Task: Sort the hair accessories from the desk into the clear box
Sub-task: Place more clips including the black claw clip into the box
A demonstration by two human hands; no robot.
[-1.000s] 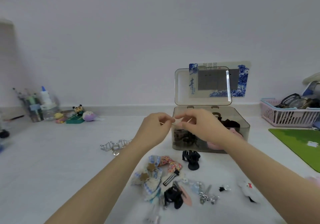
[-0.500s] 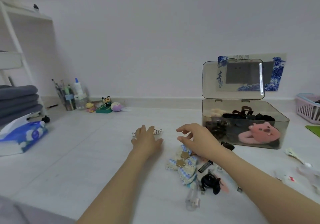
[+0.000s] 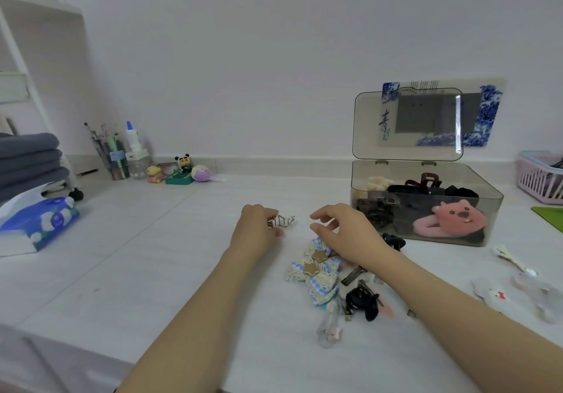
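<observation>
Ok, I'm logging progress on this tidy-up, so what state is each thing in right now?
Clear box: lid up, partly filled.
Silver metal claw clip: on the desk, left hand gripping its end.
Right hand: open, empty, above the pile.
Blue gingham bows: loose on the desk.
Black claw clip: loose on the desk.
</observation>
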